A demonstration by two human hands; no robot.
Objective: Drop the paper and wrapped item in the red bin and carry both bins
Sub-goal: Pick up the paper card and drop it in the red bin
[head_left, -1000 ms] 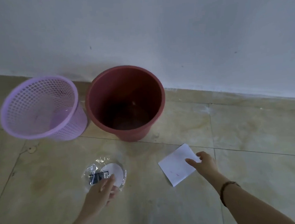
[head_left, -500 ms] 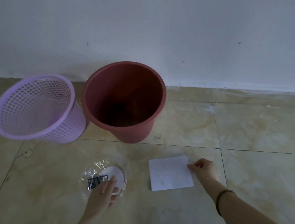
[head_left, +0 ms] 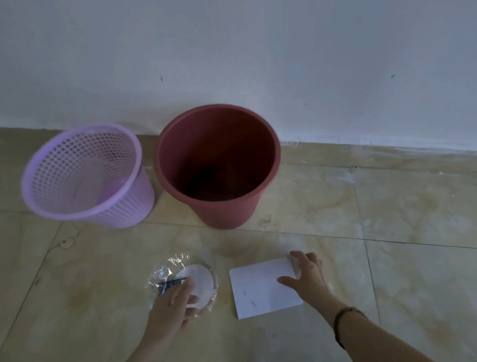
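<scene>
A red bin stands upright on the tiled floor by the wall, with a purple mesh bin to its left. A white sheet of paper lies flat on the floor in front of the red bin. My right hand rests on the paper's right side, fingers spread. Left of the paper lies a round white item in clear plastic wrap. My left hand lies on the near edge of the wrapped item with fingers apart, lifting nothing.
A white wall runs behind both bins. Beige floor tiles stretch to the right and toward me. A dark bracelet sits on my right wrist.
The paper has turned and slid left toward the wrapped item, and my right hand has moved further onto it. My left hand stays on the wrapped item. The view has shifted.
</scene>
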